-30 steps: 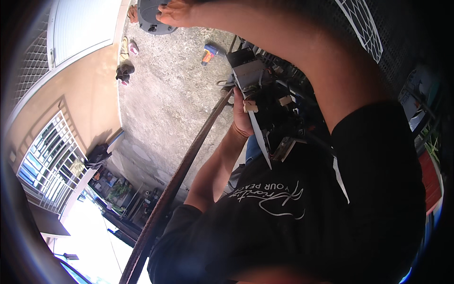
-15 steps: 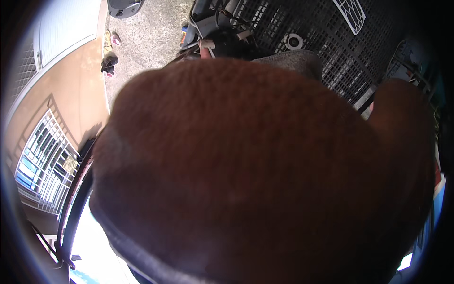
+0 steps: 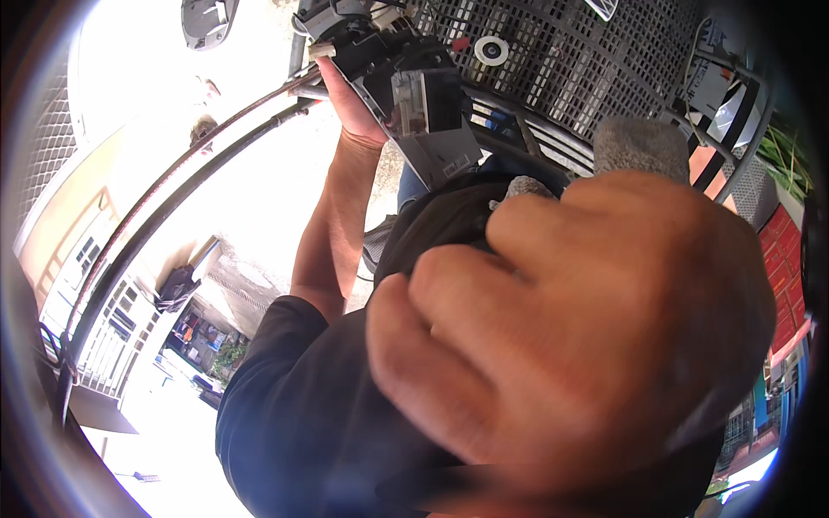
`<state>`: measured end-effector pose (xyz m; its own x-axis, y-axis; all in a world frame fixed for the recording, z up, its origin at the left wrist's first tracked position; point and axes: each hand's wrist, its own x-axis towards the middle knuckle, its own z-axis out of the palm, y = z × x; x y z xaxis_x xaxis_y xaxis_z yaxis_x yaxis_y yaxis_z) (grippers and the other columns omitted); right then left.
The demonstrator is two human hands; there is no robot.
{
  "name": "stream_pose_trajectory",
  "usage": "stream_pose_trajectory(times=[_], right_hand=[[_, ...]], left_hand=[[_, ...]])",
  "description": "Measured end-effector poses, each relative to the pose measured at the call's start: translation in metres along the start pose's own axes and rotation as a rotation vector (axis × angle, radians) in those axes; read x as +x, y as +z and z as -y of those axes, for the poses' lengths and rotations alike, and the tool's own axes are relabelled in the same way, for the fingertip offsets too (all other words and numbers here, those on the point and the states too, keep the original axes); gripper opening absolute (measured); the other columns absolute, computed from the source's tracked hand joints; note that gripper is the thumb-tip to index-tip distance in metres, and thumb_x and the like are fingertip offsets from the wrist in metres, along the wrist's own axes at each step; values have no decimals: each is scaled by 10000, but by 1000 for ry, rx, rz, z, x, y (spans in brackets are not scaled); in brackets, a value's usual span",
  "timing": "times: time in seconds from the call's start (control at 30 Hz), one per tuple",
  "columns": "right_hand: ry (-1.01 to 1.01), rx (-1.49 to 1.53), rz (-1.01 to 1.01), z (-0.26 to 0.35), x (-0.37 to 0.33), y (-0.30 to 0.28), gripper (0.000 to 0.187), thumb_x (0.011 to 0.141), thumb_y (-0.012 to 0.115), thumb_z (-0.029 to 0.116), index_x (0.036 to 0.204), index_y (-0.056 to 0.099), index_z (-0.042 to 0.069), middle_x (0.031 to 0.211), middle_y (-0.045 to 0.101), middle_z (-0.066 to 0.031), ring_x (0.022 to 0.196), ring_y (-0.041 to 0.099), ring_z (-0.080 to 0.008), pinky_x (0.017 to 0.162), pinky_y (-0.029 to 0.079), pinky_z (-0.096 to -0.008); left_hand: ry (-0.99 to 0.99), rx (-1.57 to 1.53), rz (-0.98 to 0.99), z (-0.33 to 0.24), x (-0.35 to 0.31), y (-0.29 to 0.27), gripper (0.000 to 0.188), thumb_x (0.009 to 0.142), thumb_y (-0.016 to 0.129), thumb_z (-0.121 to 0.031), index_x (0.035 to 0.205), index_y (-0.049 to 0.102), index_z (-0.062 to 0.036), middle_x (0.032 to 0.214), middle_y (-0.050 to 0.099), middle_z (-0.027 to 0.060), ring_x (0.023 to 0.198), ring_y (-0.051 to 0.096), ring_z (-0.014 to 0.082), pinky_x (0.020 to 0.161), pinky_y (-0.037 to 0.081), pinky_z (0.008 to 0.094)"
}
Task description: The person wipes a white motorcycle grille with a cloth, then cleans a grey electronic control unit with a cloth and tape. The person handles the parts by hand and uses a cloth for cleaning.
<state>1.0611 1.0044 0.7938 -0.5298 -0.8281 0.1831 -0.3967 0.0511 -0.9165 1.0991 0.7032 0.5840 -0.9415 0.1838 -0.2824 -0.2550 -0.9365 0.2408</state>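
My left hand (image 3: pixel 352 110), on the far side of my body at upper left, is wrapped round the edge of a black and grey machine part (image 3: pixel 414 99). That part has a flat grey panel, a shiny dark window and some wires; its exact kind I cannot make out. Very close and large, my right hand (image 3: pixel 570 293) is curled into a fist, slightly blurred. A grey fuzzy cloth (image 3: pixel 642 147) sticks out beyond its knuckles, and a smaller bit of it shows by the fingers. The palm side of this hand is hidden.
A black perforated rack (image 3: pixel 561 65) lies beyond, with a white ring-shaped disc (image 3: pixel 491 51) on it. A curved metal rail (image 3: pixel 186 186) runs along the left. A grey plastic cover (image 3: pixel 208 22) rests on the ground at upper left. Red crates (image 3: pixel 781 268) stand at right.
My right hand, which covered most of the view, has drawn back from the camera toward the lower right. My left forearm and more of the machine part now show.
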Motion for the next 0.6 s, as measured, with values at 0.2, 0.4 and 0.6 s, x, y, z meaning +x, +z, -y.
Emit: stream_pose_trajectory(times=[0.2,0.4,0.6], right_hand=[[268,307,-711,-28,21,-41,159,995,687,6,1147,732,7,1015,745,-48,881,677,-133,766,557,-296],[90,891,-666,-64,21,15,299,982,694,-14,1275,728,33,1255,713,-93,1176,679,-199,973,558,-289],[-47,20,-399,-55,21,19,274,893,791,42,1153,793,127,1226,679,-53,1107,696,-219,944,593,-368]], left_hand=[[-98,-92,124,1,-6,23,992,903,478,-830,1529,487,-61,1420,620,181,1298,608,369,1113,494,553],[-112,125,61,21,-3,44,1092,880,435,-915,1563,440,-63,1469,585,173,1348,584,321,1130,497,477],[-27,593,-36,22,-8,65,1052,931,389,-881,1575,421,-50,1457,595,177,1331,602,314,1132,500,468]])
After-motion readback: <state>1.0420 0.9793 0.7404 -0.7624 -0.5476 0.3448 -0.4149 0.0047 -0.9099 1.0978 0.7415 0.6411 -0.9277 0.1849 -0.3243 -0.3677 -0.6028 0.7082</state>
